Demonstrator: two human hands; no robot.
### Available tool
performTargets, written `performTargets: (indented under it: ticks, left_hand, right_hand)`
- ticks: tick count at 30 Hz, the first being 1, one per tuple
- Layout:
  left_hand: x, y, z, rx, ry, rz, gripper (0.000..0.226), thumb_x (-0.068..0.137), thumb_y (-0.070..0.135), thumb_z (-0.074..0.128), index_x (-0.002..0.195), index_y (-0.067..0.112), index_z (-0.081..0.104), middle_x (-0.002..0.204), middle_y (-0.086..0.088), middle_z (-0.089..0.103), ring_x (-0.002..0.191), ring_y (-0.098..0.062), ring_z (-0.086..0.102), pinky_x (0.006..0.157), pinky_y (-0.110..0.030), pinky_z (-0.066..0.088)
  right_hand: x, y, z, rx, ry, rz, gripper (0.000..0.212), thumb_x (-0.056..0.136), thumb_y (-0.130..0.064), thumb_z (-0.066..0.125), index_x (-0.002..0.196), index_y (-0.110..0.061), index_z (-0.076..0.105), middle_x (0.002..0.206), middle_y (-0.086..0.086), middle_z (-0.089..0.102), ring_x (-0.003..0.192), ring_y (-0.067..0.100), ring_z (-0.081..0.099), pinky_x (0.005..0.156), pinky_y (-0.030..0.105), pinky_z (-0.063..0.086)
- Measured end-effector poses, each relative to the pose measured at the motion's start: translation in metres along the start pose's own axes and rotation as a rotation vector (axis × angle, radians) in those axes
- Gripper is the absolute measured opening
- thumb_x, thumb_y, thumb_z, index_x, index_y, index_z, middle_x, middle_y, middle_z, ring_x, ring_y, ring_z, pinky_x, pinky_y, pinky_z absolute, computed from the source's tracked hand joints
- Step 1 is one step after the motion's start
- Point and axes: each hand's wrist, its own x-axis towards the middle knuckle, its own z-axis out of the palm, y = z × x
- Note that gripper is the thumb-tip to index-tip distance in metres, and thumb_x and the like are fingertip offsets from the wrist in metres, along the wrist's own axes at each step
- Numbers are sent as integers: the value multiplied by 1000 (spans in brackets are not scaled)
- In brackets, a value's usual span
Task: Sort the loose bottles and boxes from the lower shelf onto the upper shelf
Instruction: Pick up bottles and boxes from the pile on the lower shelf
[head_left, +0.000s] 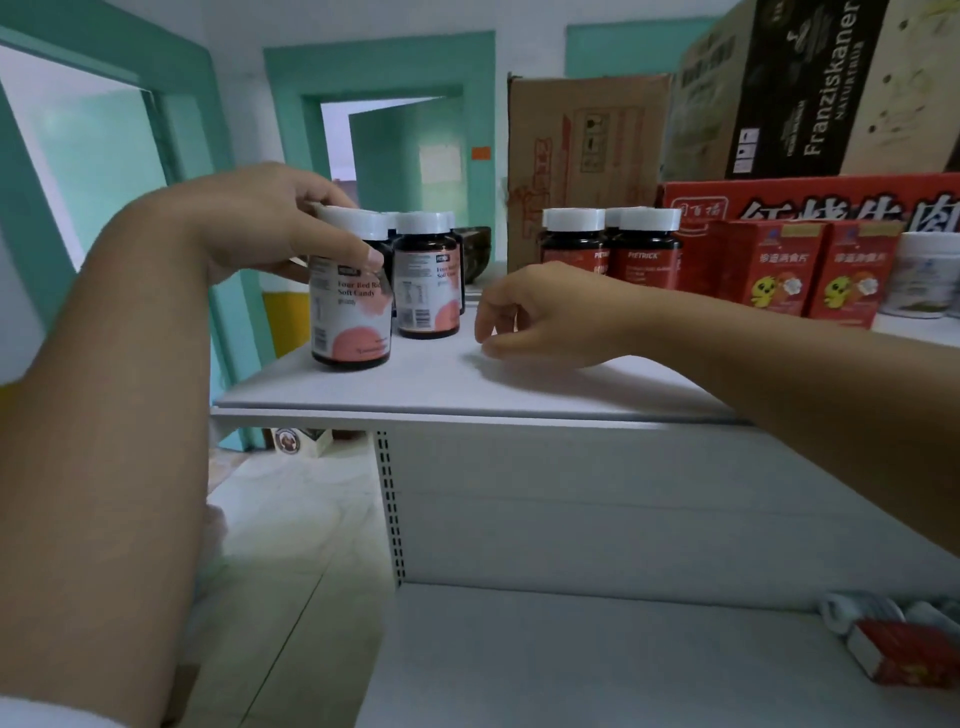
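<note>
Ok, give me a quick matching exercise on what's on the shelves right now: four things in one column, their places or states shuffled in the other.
1. front pink-label bottle
2. right hand
3. red chick boxes
4. red packet

A. lies on the lower shelf, right end
B. stand right of the red-label bottles
C. gripped by the left hand
D. empty, low over the upper shelf

Pairs: 1-C, 2-D, 3-B, 4-A.

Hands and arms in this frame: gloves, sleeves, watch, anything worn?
Nothing on them. Left hand and right hand are bare, no gloves, rings or watch visible; both forearms are uncovered. Only a white edge, perhaps a sleeve, shows at the bottom-left corner.
</note>
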Motion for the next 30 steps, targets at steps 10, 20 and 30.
performTargets:
  ticks: [10,20,30]
  left_hand:
    - [39,-27,-8,-7,38,-143,35,77,30,81,105,14,67,103,-5,71,97,-18,67,77,-31,53]
    - [51,-31,-9,12,98,-156,44,66,30,89,104,16,71,104,-5,72,93,-19,69,73,-30,55]
    - [38,-32,3,-5,172,-147,60,72,37,84,121,13,58,117,-4,59,82,-12,64,58,-22,48]
  right_hand:
    - [9,4,16,12,-10,85,19,94,-36,61,109,-26,66,103,-12,65,89,2,59,81,21,50]
    - [6,3,17,41,1,102,18,95,-36,59,109,-26,67,104,-13,66,92,3,60,82,19,50]
    - [5,2,17,43,-6,124,20,95,-36,59,111,-26,67,106,-14,66,95,3,60,84,21,50]
